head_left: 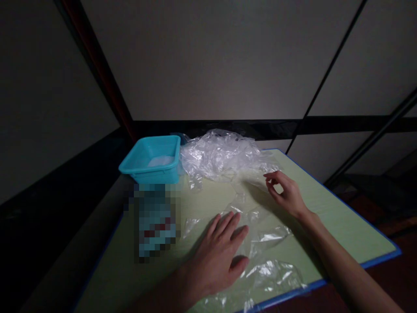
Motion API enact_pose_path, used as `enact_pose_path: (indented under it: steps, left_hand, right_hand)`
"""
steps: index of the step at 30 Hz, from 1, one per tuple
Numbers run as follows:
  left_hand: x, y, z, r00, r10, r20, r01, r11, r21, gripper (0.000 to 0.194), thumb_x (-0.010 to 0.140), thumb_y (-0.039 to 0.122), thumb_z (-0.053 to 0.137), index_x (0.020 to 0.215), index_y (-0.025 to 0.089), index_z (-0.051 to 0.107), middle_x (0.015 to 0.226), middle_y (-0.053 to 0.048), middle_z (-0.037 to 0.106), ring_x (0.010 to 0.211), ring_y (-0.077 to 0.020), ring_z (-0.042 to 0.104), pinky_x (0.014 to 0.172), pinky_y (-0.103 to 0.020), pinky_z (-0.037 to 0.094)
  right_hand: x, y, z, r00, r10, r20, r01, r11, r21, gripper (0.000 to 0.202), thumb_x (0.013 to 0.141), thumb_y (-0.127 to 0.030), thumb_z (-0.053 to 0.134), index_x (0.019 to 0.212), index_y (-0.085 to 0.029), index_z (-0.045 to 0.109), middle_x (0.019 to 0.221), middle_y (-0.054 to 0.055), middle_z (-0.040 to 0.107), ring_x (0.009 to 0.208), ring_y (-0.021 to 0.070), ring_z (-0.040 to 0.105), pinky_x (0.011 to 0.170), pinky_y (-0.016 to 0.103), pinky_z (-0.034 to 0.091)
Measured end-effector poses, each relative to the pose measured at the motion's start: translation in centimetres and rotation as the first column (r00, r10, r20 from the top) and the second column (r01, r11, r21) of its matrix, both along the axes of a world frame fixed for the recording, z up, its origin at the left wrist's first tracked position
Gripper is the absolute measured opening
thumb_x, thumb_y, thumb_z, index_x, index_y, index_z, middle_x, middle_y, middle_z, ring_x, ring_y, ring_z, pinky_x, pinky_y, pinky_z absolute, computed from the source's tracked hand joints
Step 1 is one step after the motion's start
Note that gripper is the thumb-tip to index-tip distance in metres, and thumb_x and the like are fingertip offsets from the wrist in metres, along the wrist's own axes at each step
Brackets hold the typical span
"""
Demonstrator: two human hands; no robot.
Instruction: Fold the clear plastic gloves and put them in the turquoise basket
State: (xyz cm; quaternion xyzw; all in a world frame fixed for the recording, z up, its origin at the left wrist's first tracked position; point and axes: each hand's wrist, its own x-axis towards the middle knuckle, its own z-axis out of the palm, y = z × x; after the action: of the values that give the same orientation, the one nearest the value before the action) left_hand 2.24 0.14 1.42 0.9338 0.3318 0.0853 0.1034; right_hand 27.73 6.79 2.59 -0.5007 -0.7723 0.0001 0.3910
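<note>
My left hand (220, 256) lies flat with fingers spread on a clear plastic bag (272, 274), which is laid out wrinkled over the table's near part. Raised over the table at the right, my right hand (285, 193) has its thumb and index finger curled together in a pinch. Whatever may be between those fingertips is too small to make out. Beyond both hands sits a crumpled heap of clear plastic bags (221, 154).
A turquoise plastic basin (154, 177) with something white inside stands at the back left. In front of it is a pixelated item (156, 224). The pale green tabletop (208, 195) has blue edging. Behind rise grey panels (208, 61) with dark strips.
</note>
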Motion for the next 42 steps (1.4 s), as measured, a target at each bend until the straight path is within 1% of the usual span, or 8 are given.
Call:
enact_pose_path:
  steps: [2,4,6,9,16,23,35,42]
  left_hand:
    - [0.0,-0.1,0.0,1.000,-0.017,0.006,0.017,1.000,-0.007,0.056,0.081,0.038,0.054,0.132,0.024,0.036,0.147,-0.008,0.025,0.134,-0.0269,0.020,0.107,-0.049,0.018]
    - [0.0,-0.2,0.0,1.000,-0.021,0.014,0.022,1.000,-0.019,0.057,0.080,0.040,0.055,0.132,0.025,0.036,0.146,-0.008,0.026,0.134,-0.0269,0.020,0.108,-0.049,0.018]
    - [0.0,-0.2,-0.1,0.999,-0.019,0.027,0.020,0.999,-0.030,0.057,0.081,0.042,0.053,0.133,0.025,0.035,0.145,-0.008,0.029,0.134,-0.0264,0.021,0.109,-0.048,0.017]
    - [0.1,-0.1,-0.2,0.999,0.003,0.054,-0.001,0.999,-0.040,0.060,0.082,0.048,0.049,0.134,0.023,0.033,0.144,-0.009,0.031,0.134,-0.0260,0.022,0.109,-0.047,0.015]
    - [0.0,-0.1,-0.6,0.998,0.059,0.036,-0.057,0.998,-0.040,0.072,0.080,0.057,0.046,0.137,0.017,0.029,0.148,-0.012,0.021,0.136,-0.0254,0.015,0.110,-0.043,0.017]
    - [-0.6,-0.3,-1.4,0.993,0.104,-0.052,-0.102,0.994,0.043,0.077,0.082,0.059,0.041,0.140,0.012,0.022,0.148,-0.011,0.016,0.136,-0.0235,0.012,0.110,-0.041,0.017]
    - [-4.2,-2.0,-3.2,0.941,0.332,-0.058,-0.308,0.918,0.248,0.074,0.084,0.054,0.042,0.138,0.006,0.025,0.145,-0.016,0.022,0.133,-0.0273,0.023,0.104,-0.042,0.032]
    - [-2.9,-1.3,-2.5,0.916,0.385,-0.108,-0.361,0.913,0.191,0.076,0.082,0.056,0.045,0.136,0.004,0.030,0.144,-0.018,0.021,0.133,-0.0289,0.022,0.106,-0.043,0.030]
  right_hand:
    - [-1.1,-0.6,0.3,0.996,0.088,0.005,-0.088,0.996,-0.026,0.022,0.084,-0.019,0.043,0.100,-0.021,0.059,0.088,0.007,0.062,0.079,0.0207,0.059,0.073,0.037,0.047]
    - [-2.5,-1.3,0.5,0.962,0.271,0.030,-0.265,0.954,-0.142,0.029,0.088,-0.020,0.040,0.113,-0.022,0.055,0.106,0.008,0.062,0.098,0.0215,0.057,0.085,0.038,0.046]
    - [-3.8,-1.9,0.5,0.884,0.463,0.066,-0.422,0.850,-0.315,0.042,0.091,-0.022,0.037,0.133,-0.021,0.040,0.133,0.009,0.046,0.121,0.0213,0.043,0.099,0.040,0.037]
    - [-5.0,-2.3,-0.2,0.801,0.584,0.129,-0.470,0.748,-0.469,0.053,0.093,-0.027,0.035,0.143,-0.018,0.018,0.148,0.008,0.020,0.134,0.0204,0.022,0.108,0.041,0.024]
    - [-4.7,-2.0,-3.0,0.864,0.418,0.280,-0.297,0.873,-0.388,0.056,0.094,-0.037,0.034,0.143,-0.017,0.017,0.147,0.010,0.017,0.134,0.0229,0.018,0.110,0.043,0.020]
    - [-4.8,-2.1,-3.2,0.842,0.327,0.429,-0.177,0.919,-0.353,0.056,0.095,-0.041,0.026,0.143,-0.014,0.016,0.147,0.010,0.019,0.134,0.0214,0.017,0.109,0.040,0.020]
    - [-4.3,-1.9,-3.2,0.824,0.237,0.514,-0.057,0.938,-0.341,0.060,0.094,-0.049,0.019,0.142,-0.013,0.018,0.146,0.010,0.020,0.134,0.0205,0.016,0.109,0.043,0.020]
    - [-3.0,-0.3,-3.3,0.855,0.196,0.480,0.020,0.912,-0.409,0.064,0.092,-0.054,0.017,0.142,-0.014,0.018,0.146,0.009,0.019,0.135,0.0211,0.014,0.109,0.046,0.015]
